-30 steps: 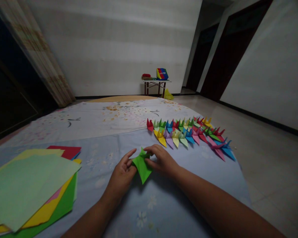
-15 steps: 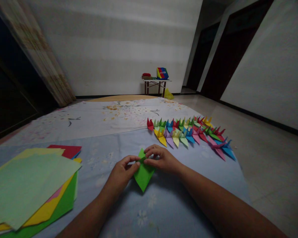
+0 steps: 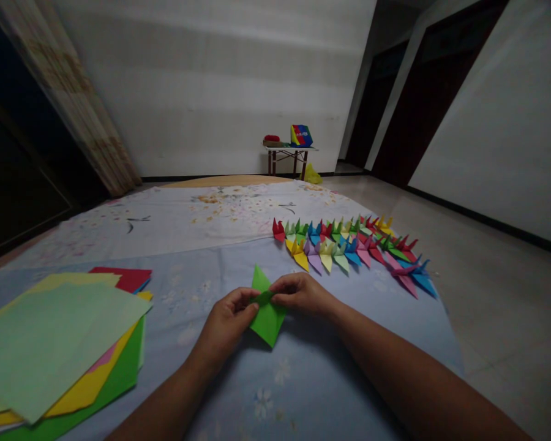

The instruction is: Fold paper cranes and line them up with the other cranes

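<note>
A folded piece of bright green paper (image 3: 269,320) is held just above the blue floral cloth, one pointed end away from me and the other toward me. My left hand (image 3: 232,318) pinches its left edge between thumb and fingers. On the opposite edge, my right hand (image 3: 300,293) grips the paper with thumb and fingertips. Between the two hands the paper has a crease across it, partly hidden by the fingertips.
Coloured paper sheets (image 3: 59,337) lie stacked at the left, pale green on top. Rows of folded paper cranes (image 3: 326,252) stand at the right of the cloth-covered table (image 3: 202,257). A small table (image 3: 284,149) with a colourful box (image 3: 300,136) is by the far wall.
The green paper's far point now extends farther out and its near point has shifted slightly right. The right-hand fingers have come down closer together on the paper. The left hand has barely moved.
</note>
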### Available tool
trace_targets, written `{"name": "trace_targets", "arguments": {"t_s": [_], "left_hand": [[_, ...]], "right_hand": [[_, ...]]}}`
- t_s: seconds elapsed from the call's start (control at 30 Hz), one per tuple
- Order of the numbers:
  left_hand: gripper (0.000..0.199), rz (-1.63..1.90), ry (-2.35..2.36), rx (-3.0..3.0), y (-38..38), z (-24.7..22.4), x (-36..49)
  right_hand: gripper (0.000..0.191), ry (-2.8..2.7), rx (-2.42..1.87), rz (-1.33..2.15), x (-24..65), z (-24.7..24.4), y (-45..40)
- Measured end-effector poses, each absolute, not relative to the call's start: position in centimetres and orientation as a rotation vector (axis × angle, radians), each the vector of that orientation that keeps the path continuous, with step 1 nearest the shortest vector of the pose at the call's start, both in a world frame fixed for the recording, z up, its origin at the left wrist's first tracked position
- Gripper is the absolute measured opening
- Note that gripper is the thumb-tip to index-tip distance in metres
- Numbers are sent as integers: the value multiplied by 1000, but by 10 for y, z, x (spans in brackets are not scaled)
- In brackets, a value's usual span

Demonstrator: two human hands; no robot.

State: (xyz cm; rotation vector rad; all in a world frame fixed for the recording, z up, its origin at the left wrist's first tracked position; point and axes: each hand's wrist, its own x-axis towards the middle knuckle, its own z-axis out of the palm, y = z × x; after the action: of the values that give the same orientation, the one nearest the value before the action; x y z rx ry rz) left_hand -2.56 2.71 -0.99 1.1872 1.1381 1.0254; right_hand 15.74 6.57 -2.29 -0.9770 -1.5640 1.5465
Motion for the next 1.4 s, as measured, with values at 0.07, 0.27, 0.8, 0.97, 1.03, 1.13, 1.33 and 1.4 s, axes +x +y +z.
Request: {"name": "trace_targets", "arguments": {"t_s": [0.07, 0.27, 0.8, 0.97, 1.03, 1.13, 1.33, 1.4], "left_hand": [[20, 1039, 1163, 1191, 26, -7, -25], [18, 1050, 1219, 1169, 22, 4, -22], [27, 1033, 1194, 1130, 21, 0, -21], [25, 1066, 1214, 1215, 19, 1, -19], [25, 1084, 1208, 1220, 18, 0, -18], [24, 1110, 1210, 1224, 19, -3, -18], [18, 1116, 1190, 1241, 20, -8, -21], [17, 1119, 1185, 1241, 20, -7, -21]], "right_hand": [[23, -1543, -975, 1532, 157, -23, 66], [23, -1504, -921, 1580, 157, -24, 66], [30, -1548, -897, 1476, 153, -14, 60], [36, -1476, -832, 1519, 148, -22, 60], [40, -1483, -818, 1533, 148, -22, 60], [48, -1461, -812, 1567, 148, -21, 60], [54, -1419, -787, 1624, 146, -18, 60], [54, -1417, -781, 1619, 146, -18, 60]]}}
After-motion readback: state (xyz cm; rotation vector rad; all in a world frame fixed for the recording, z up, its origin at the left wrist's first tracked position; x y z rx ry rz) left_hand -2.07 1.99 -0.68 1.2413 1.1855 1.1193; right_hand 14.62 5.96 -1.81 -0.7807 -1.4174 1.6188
